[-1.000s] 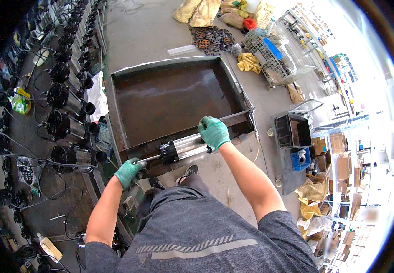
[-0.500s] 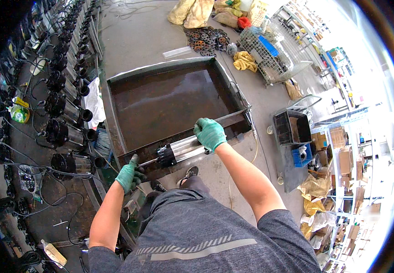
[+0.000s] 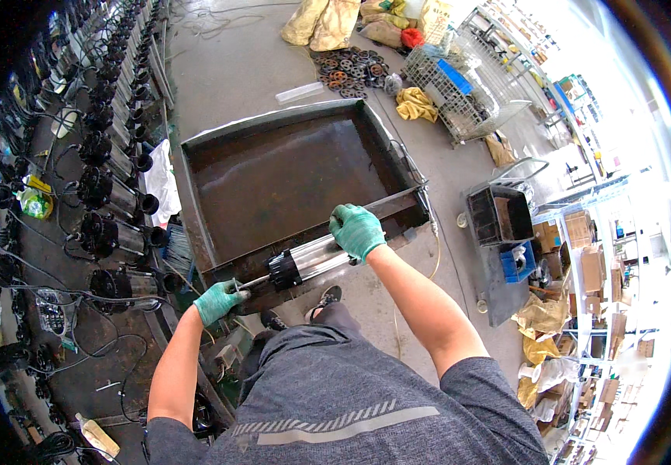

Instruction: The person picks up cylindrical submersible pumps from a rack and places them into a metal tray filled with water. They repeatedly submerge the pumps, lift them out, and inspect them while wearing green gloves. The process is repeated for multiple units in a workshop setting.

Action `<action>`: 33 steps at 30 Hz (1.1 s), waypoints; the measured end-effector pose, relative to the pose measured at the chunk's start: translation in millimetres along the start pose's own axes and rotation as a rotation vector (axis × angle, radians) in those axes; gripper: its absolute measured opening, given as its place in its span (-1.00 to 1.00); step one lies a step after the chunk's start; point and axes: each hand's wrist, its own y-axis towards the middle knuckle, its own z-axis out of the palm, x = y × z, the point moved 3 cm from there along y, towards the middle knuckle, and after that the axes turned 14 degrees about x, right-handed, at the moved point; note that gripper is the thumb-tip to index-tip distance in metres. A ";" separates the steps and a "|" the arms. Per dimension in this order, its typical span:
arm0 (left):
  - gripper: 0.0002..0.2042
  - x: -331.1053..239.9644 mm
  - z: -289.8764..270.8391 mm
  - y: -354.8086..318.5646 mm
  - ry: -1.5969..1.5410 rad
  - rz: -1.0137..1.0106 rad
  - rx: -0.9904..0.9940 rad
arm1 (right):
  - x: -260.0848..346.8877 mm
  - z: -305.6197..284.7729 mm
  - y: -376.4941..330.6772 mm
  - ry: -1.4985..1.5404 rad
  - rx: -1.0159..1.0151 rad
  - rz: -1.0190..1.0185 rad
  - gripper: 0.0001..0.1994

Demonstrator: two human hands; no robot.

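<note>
A silver metal cylinder with a black ribbed end, like a pump motor (image 3: 316, 260), lies along the near edge of the tray (image 3: 196, 194). From its black end a thin metal rod (image 3: 255, 281) sticks out to the left. My left hand (image 3: 219, 302), in a green glove, has its fingers closed at the rod's outer end. My right hand (image 3: 357, 231), also gloved in green, is curled over the right end of the cylinder and hides it. The tray is large, dark and shallow, with what looks like liquid on its bottom.
Rows of similar pump motors (image 3: 110, 232) with cables stand along the left. A cart (image 3: 498, 225) with bins is to the right, and a wire cage (image 3: 459, 93) is farther back. Black ring-shaped parts (image 3: 351, 70) lie on the floor beyond the tray. A hose (image 3: 438, 256) hangs by its right corner.
My left thumb, raised before, has come down, and the left fingers have closed at the rod's end. My right hand stays on the cylinder in nearly the same place.
</note>
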 end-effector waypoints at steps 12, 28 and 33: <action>-0.64 -5.9 29.2 -5.8 0.988 0.117 -0.580 | -1.0 0.6 6.8 -0.060 0.130 0.078 -0.74; -0.64 0.5 27.0 -0.5 0.220 0.300 -0.583 | 1.5 -2.9 7.1 -0.031 0.137 0.084 -0.77; -0.66 7.2 17.8 4.3 0.142 0.145 -0.431 | 1.7 -4.2 6.3 -0.045 0.120 0.089 -0.78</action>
